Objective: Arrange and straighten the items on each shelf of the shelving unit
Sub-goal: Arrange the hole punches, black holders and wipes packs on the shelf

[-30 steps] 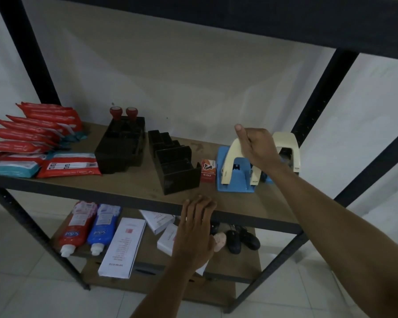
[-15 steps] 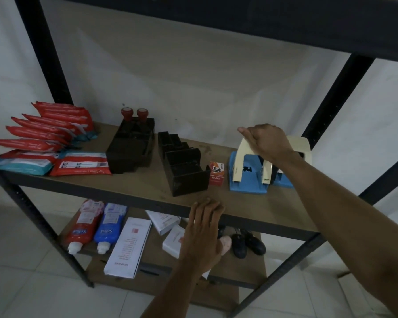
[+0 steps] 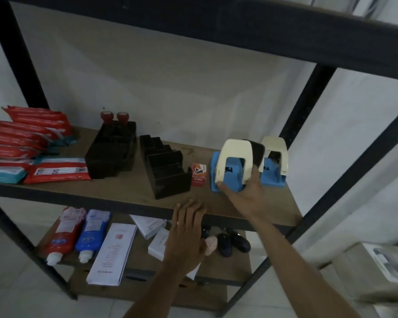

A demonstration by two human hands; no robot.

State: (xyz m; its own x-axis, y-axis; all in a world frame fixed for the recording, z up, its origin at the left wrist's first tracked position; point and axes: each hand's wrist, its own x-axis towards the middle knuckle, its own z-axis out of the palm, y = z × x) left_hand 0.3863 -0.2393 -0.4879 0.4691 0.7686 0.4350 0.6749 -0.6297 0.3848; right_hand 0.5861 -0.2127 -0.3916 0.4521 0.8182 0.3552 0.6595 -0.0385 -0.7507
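Head view: the right hand [image 3: 242,195] grips the near hole punch [image 3: 230,171] at the shelf's [image 3: 124,196] three o'clock end, so set it flat, square with its twin [image 3: 274,167] at two o'clock, while the flat-fingered left hand [image 3: 186,235] braces the edge.

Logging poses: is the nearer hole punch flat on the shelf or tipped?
Tipped: right hand holds nearer hole punch tilted, black underside showing.

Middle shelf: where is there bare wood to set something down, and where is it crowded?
Free: the front strip of the shelf before the black tray and stepped organizer; the back patch behind the red box; the front right corner before the far hole punch. Crowded: the left end, stacked with wipe packs, and around the near hole punch in the right hand.
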